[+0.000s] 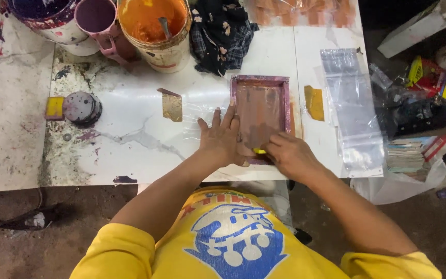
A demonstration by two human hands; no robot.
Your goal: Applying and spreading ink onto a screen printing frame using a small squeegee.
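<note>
A paint-stained white table [130, 150] stands on a dim, dirty brown floor [52, 232].

A white marble-pattern tabletop [130, 139], stained with paint, carries the items. At 11 o'clock stand an orange paint bucket [154, 31] with a tool handle in it, a pink mug [96, 18] and a purple-stained bucket [47, 18]. Dark patterned cloth [220, 33] lies at 12 o'clock. A grey round lid [82, 107] with a yellow block [54, 108] just beside it sits at 9 o'clock. Clear plastic bags [349, 103] lie at 3 o'clock, a yellow scrap [314, 102] near them.
</note>
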